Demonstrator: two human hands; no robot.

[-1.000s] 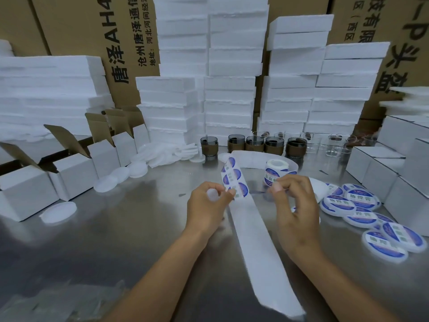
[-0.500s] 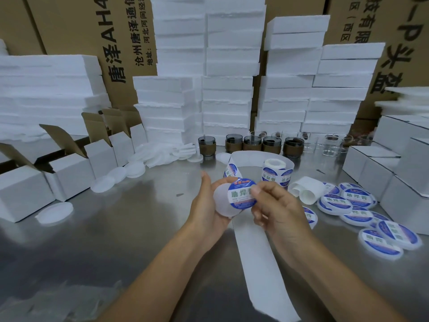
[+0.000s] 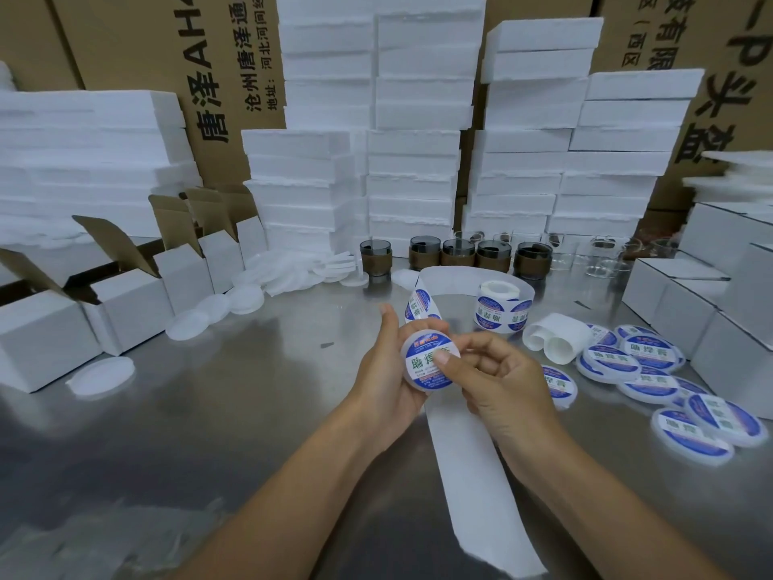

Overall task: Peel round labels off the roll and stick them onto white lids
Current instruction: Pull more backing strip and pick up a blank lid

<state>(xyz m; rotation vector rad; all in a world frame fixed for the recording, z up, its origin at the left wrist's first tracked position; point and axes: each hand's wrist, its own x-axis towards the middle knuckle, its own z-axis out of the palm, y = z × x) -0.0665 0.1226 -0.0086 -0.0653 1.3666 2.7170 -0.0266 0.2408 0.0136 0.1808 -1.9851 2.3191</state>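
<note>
The left hand (image 3: 387, 383) has its grip closed round a white lid (image 3: 414, 334), held up just in front of the label roll (image 3: 500, 305) and above the counter (image 3: 234, 412). The right hand (image 3: 502, 378) presses its thumb on the round label (image 3: 424, 372) on that lid, its other fingers curled in, the grip narrow and holding nothing. A bare backing strip (image 3: 472, 466) runs from the roll toward the person, beneath both hands. Right of the roll lie labelled lids (image 3: 652, 370). Left of it are plain lids (image 3: 247, 297) and open white boxes (image 3: 125, 307), and behind it dark cups (image 3: 460, 253) and foam stacks (image 3: 414, 161).
</note>
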